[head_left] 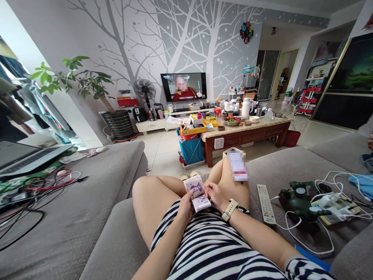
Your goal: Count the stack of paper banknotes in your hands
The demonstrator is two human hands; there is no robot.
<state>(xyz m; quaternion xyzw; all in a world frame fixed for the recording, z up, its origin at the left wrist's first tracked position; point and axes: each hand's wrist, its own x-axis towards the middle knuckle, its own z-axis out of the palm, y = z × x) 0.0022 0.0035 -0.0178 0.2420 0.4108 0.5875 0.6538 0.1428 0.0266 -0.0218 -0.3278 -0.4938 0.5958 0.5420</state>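
Navy-and-white striped garment (215,249) across the lap, nearest the camera. Beige-strapped watch (230,210) on the right wrist. Left hand (185,205) clamped on a wad of purple banknotes (201,203) marked 5, above the lap: thumb across the wad's left edge, other fingers mostly hidden. Upper notes, portrait showing, tilt away from the lower ones. Right hand (215,195) at the wad's right edge, thumb and fingertips together on the raised notes; exact grip too small to tell. Smartphone (238,165), screen blurred, on the right thigh. Beside that thigh, on the grey sofa (276,167): remote control (265,204), then dark green figurine (300,200) and white cables. Farther, coffee table (244,135): yellow tray (192,130) at its left end, fruit bowl (232,122) near the front edge, white thermos (246,109) behind. Television (183,87) beyond, lit.
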